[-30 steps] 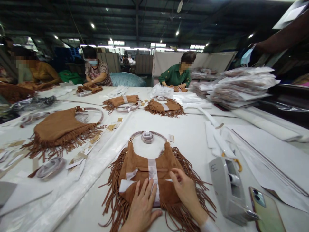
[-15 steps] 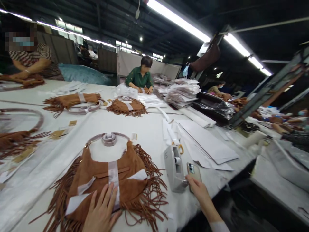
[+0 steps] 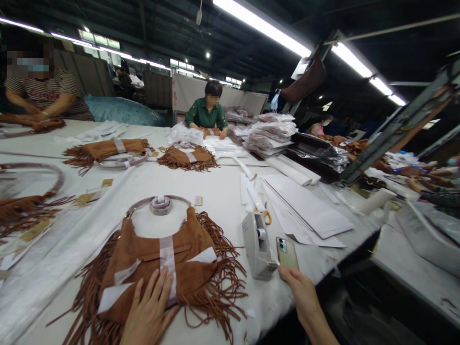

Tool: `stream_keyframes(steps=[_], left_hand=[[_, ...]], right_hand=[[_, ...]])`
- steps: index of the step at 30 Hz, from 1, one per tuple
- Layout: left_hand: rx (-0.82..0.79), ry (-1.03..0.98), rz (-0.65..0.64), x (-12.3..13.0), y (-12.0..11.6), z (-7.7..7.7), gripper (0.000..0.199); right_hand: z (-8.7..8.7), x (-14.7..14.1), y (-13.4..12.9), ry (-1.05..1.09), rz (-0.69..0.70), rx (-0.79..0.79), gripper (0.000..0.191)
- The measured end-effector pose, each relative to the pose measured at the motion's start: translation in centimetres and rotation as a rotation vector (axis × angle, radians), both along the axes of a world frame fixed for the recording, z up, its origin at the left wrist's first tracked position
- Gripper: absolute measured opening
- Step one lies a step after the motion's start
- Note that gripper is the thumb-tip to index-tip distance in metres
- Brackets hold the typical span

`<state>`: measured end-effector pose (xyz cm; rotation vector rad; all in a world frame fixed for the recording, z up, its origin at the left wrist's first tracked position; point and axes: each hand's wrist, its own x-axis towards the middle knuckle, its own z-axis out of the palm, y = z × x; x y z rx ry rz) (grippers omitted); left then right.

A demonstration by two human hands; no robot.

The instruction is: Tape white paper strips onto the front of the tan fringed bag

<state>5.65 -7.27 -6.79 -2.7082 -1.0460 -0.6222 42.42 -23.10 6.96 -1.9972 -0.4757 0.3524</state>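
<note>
A brown fringed handbag (image 3: pixel 143 244) lies flat in front of me, with a band of pale wrapping around its middle and white paper pieces on its front. My left hand (image 3: pixel 149 306) rests on the bag's lower part, fingers stretched out. The bag's wrapped handle (image 3: pixel 138 205) arches away from me, a coiled strap (image 3: pixel 160 205) inside its curve. To the right stands a grey tape dispenser (image 3: pixel 256 249). At its front end my right hand (image 3: pixel 300 287) pinches the end of the clear tape (image 3: pixel 272 265). A phone (image 3: pixel 287 254) lies just beyond those fingers.
Yellow-handled scissors (image 3: pixel 267 217) and white paper sheets (image 3: pixel 305 206) lie behind the dispenser. More fringed bags (image 3: pixel 189 157) sit farther back, near a stack of plastic-wrapped goods (image 3: pixel 271 134). Two co-workers handle bags across the table. The table's edge (image 3: pixel 323 287) runs along the right.
My right hand has shifted slightly right and down at the dispenser's front end. My left hand stays on the bag. The whole view has moved a little.
</note>
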Motion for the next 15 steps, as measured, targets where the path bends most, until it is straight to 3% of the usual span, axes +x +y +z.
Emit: stream_keyframes(steps=[6,11,15], left_hand=[[-0.014,0.027,0.013,0.0,-0.2,0.3,0.059],[-0.012,0.023,0.008,0.0,-0.1,0.1,0.06],[-0.01,0.021,0.022,0.1,0.0,0.4,0.06]], right_hand=[[-2.3,-2.3,-2.0,0.234,-0.011,0.019,0.048],[-4.2,-2.2,-1.2,0.134,-0.061,0.027,0.051],[-5.8,-2.1,-2.8,0.072,-0.025,-0.099,0.049]])
